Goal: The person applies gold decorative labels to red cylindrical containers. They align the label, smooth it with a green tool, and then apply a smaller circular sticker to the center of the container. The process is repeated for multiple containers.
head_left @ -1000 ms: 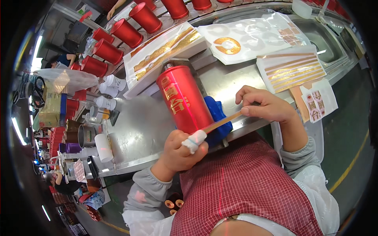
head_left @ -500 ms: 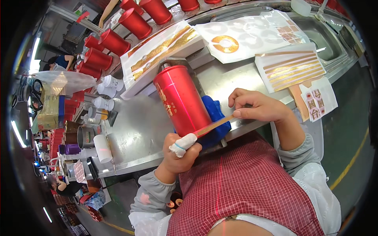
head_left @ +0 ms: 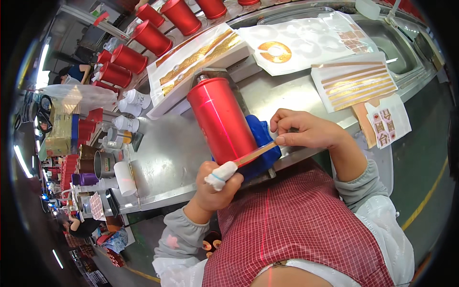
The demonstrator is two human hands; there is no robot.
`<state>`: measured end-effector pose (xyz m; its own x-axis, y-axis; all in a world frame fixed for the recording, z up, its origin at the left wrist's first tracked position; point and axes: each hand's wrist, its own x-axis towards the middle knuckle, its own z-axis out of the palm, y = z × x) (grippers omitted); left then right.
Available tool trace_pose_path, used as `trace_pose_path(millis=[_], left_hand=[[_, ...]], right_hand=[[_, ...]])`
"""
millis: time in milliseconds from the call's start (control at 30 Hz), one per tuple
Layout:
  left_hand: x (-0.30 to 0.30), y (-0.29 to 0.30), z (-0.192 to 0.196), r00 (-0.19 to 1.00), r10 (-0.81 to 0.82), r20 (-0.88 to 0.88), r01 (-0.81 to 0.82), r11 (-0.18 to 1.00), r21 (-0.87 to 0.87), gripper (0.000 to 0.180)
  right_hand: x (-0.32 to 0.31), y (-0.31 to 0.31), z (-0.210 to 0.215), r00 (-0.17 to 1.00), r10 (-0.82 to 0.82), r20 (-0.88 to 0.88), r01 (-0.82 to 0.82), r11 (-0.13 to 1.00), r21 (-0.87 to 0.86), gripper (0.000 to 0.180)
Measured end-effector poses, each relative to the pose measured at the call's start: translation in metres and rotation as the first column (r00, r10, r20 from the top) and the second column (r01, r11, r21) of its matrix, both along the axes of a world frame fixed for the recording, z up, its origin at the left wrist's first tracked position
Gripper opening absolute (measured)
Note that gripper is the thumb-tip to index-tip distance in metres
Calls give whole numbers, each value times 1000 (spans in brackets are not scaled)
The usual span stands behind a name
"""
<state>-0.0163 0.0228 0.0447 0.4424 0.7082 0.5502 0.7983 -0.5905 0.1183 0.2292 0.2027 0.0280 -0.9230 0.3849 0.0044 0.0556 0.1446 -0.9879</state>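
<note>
A tall red canister (head_left: pixel 221 119) lies on its side on a blue cloth pad (head_left: pixel 262 143) at the near edge of the metal workbench (head_left: pixel 162 158). A thin gold strip (head_left: pixel 256 153) stretches across the canister's near end. My left hand (head_left: pixel 216 186), with white tape wrapped round a fingertip, pinches the strip's left end. My right hand (head_left: pixel 306 130) pinches its right end against the pad. Both hands are at the canister's near rim.
Sheets with gold strips (head_left: pixel 356 81) and a gold ring (head_left: pixel 275 50) lie at the right. A long white tray of gold strips (head_left: pixel 196 60) sits behind the canister. Several red canisters (head_left: pixel 153 36) line the back. Small white bottles (head_left: pixel 129 124) stand at the left.
The canister and strip now sit slightly nearer to me and more upright in view. Both hands keep hold of the strip's ends, my right hand a little lower.
</note>
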Motion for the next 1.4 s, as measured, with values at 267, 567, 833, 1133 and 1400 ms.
trace_pose_path(millis=[267,567,833,1133,1400], left_hand=[[15,29,22,980,-149,-133,155,987,34,27],[1,-2,3,997,39,59,-33,995,-91,19],[12,29,17,985,-115,-126,124,990,69,22],[7,10,6,999,-40,17,40,999,16,20],[11,22,15,983,-118,-139,129,989,70,21]], right_hand=[[-1,-1,-8,1000,5,-22,-4,1000,19,30],[-11,-7,7,998,59,24,-59,998,-27,29],[-11,-7,2,999,48,0,-48,999,-12,28],[-22,-8,5,997,68,-38,-66,995,72,28],[-15,-9,20,997,62,-45,-60,997,47,27]])
